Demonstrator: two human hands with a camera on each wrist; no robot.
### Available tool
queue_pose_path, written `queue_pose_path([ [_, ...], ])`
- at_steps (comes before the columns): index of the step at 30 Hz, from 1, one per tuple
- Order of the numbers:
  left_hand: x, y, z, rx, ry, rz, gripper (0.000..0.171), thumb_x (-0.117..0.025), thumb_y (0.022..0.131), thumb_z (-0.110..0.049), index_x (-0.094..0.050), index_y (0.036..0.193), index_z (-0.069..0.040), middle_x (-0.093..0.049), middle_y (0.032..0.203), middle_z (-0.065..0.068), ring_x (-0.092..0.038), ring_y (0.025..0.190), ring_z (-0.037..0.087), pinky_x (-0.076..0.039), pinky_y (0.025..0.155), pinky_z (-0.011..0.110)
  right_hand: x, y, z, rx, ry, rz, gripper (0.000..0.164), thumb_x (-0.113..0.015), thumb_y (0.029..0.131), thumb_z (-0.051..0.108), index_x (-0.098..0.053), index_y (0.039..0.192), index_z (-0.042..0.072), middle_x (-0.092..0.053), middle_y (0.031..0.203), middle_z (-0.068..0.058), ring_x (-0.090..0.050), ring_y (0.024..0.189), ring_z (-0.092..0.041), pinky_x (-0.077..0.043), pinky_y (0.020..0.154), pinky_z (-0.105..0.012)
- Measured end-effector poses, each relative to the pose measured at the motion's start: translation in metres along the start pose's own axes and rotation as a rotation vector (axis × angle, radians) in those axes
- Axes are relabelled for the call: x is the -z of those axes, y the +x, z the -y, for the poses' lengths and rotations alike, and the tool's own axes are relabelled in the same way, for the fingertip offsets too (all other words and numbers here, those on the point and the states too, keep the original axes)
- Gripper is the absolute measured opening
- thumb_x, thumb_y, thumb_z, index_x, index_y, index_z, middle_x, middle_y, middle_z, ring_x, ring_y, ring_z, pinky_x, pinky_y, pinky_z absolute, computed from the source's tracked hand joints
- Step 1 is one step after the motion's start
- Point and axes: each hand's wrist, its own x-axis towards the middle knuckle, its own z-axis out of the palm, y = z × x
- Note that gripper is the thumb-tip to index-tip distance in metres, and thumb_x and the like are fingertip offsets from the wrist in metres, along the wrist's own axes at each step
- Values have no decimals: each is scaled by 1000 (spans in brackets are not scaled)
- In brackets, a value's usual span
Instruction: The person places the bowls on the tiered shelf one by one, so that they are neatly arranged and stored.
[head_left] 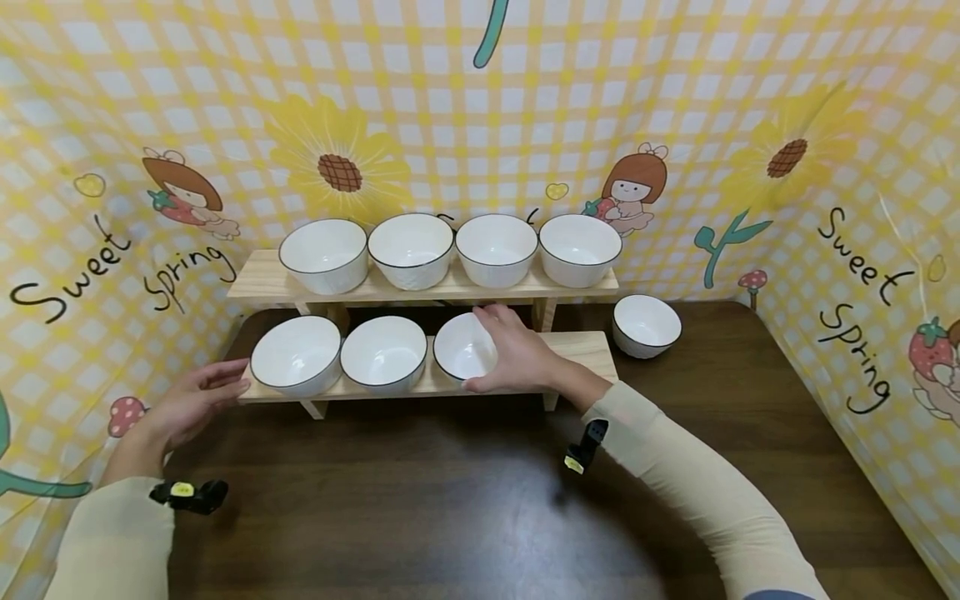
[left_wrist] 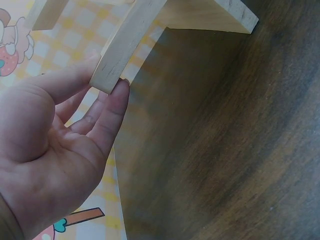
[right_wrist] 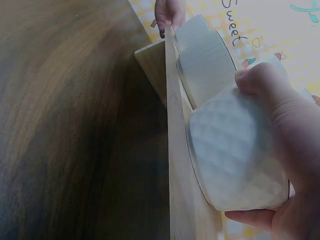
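Observation:
My right hand (head_left: 521, 354) grips a white bowl (head_left: 459, 348) with a dark rim, thumb on the near side and fingers at the far side. This bowl sits upright on the lower board (head_left: 577, 354) of a two-step wooden stand. In the right wrist view its quilted outer wall (right_wrist: 235, 150) shows above the board edge. Two matching bowls (head_left: 295, 354) (head_left: 384, 352) stand to its left in the same row. At the stand's left end, my left hand (head_left: 187, 404) pinches the lower board's corner; the left wrist view has thumb and fingers on either face of that board end (left_wrist: 107, 75).
Several white bowls (head_left: 497, 250) line the upper board (head_left: 262, 271) behind. One more bowl (head_left: 647, 325) stands on the dark wooden table (head_left: 420, 492), right of the stand. Yellow checked cloth (head_left: 480, 108) with printed flowers hangs around the back and sides.

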Motion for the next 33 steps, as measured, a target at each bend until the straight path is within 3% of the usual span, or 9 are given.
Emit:
queue_pose_path([
  [17, 2, 1, 1, 32, 6, 10, 74, -62, 103, -29, -26, 157, 4, -59, 108, -27, -62, 99, -2, -54, 86, 19, -4, 6, 2, 15, -14, -14, 119, -87, 69, 55, -30, 159, 3, -33, 154, -19, -42, 135, -31, -48, 102, -48],
  [28, 3, 1, 2, 26, -40, 9, 56, -63, 103, -25, -41, 151, -7, -62, 107, -26, -63, 99, -2, -54, 85, 18, -3, 6, 2, 15, -14, -8, 119, -87, 69, 55, -29, 159, 3, -33, 155, -20, -41, 136, -32, -48, 103, -49],
  [33, 3, 1, 2, 37, -38, 7, 58, -63, 103, -27, -40, 152, -8, -60, 108, -25, -62, 99, -3, -53, 85, 17, -2, 6, 3, 17, -11, 1, 119, -87, 70, 55, -29, 159, 1, -31, 156, -21, -38, 138, -32, -48, 104, -49],
])
